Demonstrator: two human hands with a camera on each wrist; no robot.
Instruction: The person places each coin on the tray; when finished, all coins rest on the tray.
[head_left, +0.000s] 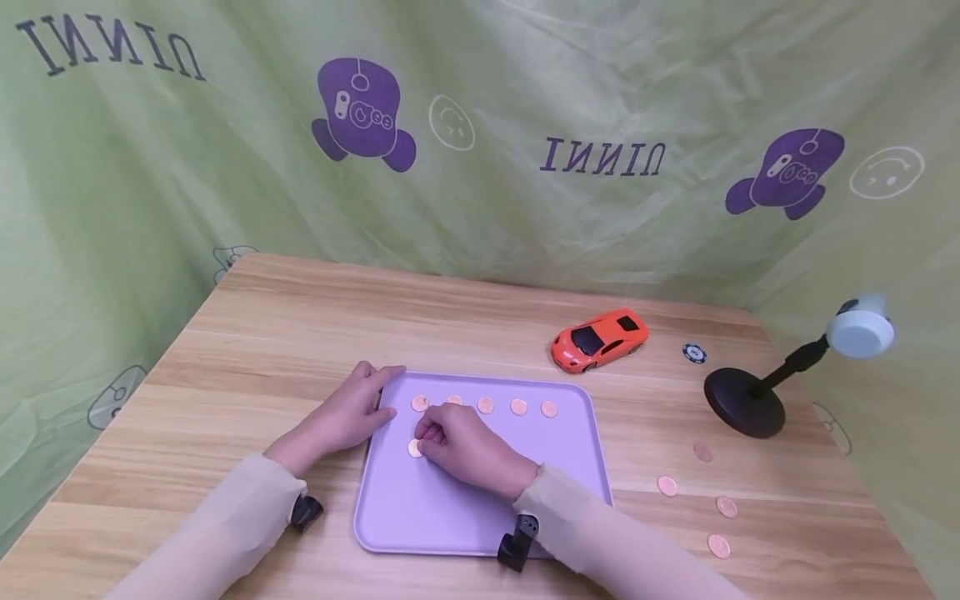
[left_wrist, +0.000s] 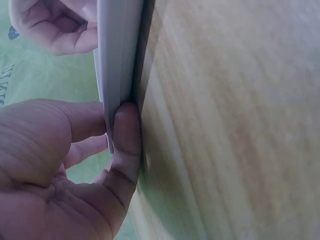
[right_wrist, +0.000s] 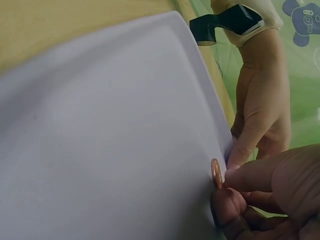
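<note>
On the wooden table lies a shallow lilac tray (head_left: 480, 521). My left hand (head_left: 348, 412) holds the tray's left rim near the far corner. In the left wrist view, one digit of the left hand (left_wrist: 65, 165) lies along the tray's outer wall (left_wrist: 117, 50), another at the rim's top. Over the tray's left part, my right hand (head_left: 468, 446) pinches a copper-coloured coin (head_left: 416, 448) at its edge; the right wrist view shows this coin (right_wrist: 216, 173) at the thumb and fingertip. Behind it, several similar coins (head_left: 518, 407) form a row near the far rim, one partly hidden by the right hand.
Several loose copper coins (head_left: 667, 486) lie on the table right of the tray. An orange toy car (head_left: 600, 340) stands behind the tray's far right corner, with a blue and white chip (head_left: 694, 353) beside it. A small black-based lamp (head_left: 746, 402) stands at the right.
</note>
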